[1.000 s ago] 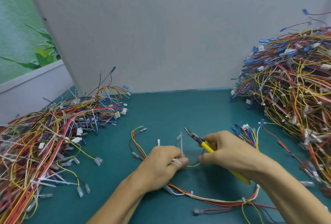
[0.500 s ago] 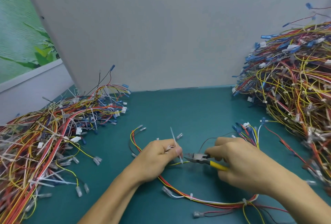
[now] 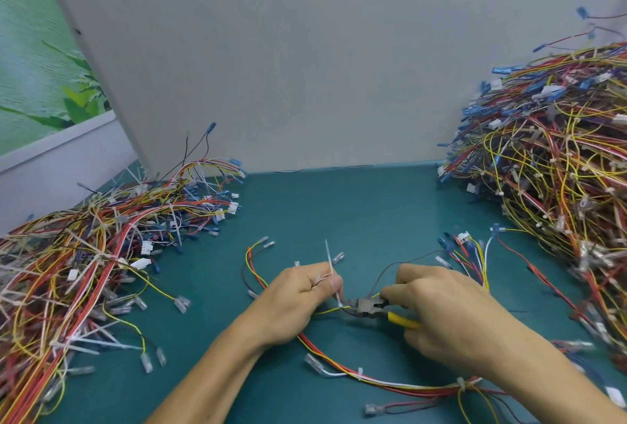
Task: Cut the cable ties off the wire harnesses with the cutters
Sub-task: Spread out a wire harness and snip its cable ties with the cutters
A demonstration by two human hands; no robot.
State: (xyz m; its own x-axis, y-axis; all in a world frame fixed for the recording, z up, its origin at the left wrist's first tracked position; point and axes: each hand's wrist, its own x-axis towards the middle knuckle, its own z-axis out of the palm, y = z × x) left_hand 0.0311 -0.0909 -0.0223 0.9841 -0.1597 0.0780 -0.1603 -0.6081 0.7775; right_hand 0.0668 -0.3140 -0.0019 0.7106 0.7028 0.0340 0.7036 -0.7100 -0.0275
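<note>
On the teal tabletop (image 3: pixel 339 213), near edge: a loose harness of red, yellow and white wires (image 3: pixel 373 386) lies in a loop under both hands, with small white ties on it further along.
Left hand (image 3: pixel 295 301): fingers curled, thumb and forefinger pinching the wires at a white plastic cable tie (image 3: pixel 329 262), whose long tail sticks up past the knuckles.
Right hand (image 3: pixel 441 315): wrapped round the yellow handles of the steel-nosed cutters (image 3: pixel 364 306), holding them roughly level and pointing left.
Cutter jaws: almost closed at the tie's lower end, just beside the left thumb tip. I cannot tell whether the blades have bitten through.
Risk: a thin yellow wire runs right at the jaws, so too deep a bite would likely nick its insulation or sever it. The thumb sits close enough to be pinched if the tool slips.
Heaps: a tangled low pile of multicoloured harnesses (image 3: pixel 84 254) on the left and a taller pile (image 3: pixel 559 169) on the right, both well apart from the hands.
Writing: none legible on the cutters, the connectors or the grey panel (image 3: pixel 305 67) behind.
</note>
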